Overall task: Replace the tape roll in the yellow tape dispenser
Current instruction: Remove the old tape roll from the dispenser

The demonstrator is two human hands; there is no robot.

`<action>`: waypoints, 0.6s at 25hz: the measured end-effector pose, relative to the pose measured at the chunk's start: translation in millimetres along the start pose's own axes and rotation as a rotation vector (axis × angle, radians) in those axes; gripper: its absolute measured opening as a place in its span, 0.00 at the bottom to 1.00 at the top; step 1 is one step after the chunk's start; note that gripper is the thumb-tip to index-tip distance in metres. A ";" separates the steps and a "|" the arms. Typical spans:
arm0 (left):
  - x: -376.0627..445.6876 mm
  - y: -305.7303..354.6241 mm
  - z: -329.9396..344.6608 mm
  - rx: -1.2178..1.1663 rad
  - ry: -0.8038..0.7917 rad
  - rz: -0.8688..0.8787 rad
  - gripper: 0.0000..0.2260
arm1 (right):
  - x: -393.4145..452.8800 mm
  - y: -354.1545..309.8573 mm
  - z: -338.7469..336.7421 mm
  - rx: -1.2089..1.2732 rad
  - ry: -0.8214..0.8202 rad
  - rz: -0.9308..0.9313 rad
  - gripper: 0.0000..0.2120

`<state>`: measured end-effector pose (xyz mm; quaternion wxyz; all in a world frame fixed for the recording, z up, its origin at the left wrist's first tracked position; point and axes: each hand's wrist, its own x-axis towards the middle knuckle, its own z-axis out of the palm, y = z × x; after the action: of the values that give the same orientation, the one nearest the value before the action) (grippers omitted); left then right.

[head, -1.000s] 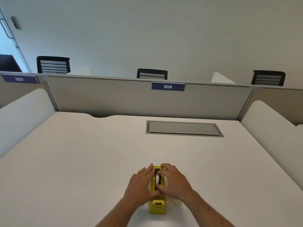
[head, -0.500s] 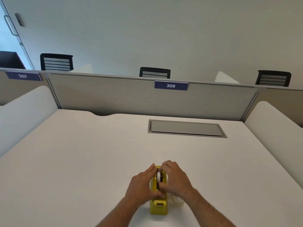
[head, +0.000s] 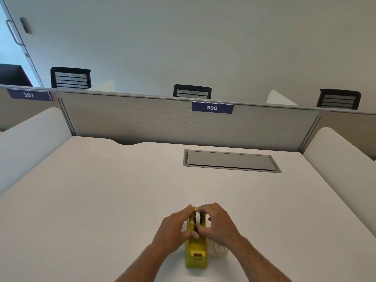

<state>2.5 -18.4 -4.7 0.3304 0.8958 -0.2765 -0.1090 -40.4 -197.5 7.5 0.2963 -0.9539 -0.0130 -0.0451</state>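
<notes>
The yellow tape dispenser stands on the white desk near its front edge, cutter end toward me. A white tape roll on a dark hub sits upright in the dispenser's cradle. My left hand presses against the dispenser's left side. My right hand grips the roll from the right, with the thumb low and the fingers over the top. A second pale, clear tape roll lies on the desk just right of the dispenser, partly hidden under my right wrist.
A grey cable hatch is set into the desk farther back. A grey partition labelled 306 closes the rear. White side panels flank the desk. Black chair backs show beyond the partition.
My hands stay on the dispenser. The right hand's fingers have shifted a little on the white roll, which shows more clearly in the cradle. The camera view has tilted slightly.
</notes>
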 end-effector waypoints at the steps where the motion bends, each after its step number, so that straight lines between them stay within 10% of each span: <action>1: -0.1 0.4 -1.5 0.015 0.023 0.023 0.34 | -0.5 0.8 0.0 0.017 -0.003 0.004 0.21; 15: -15.3 16.1 6.4 -0.474 0.163 0.017 0.21 | -8.8 -7.7 -24.9 0.550 0.058 0.194 0.16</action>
<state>-19.3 -23.3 1.1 0.5535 0.7967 -0.2233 -0.0954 -51.5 -205.2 31.4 0.5470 -0.8329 0.0748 -0.0384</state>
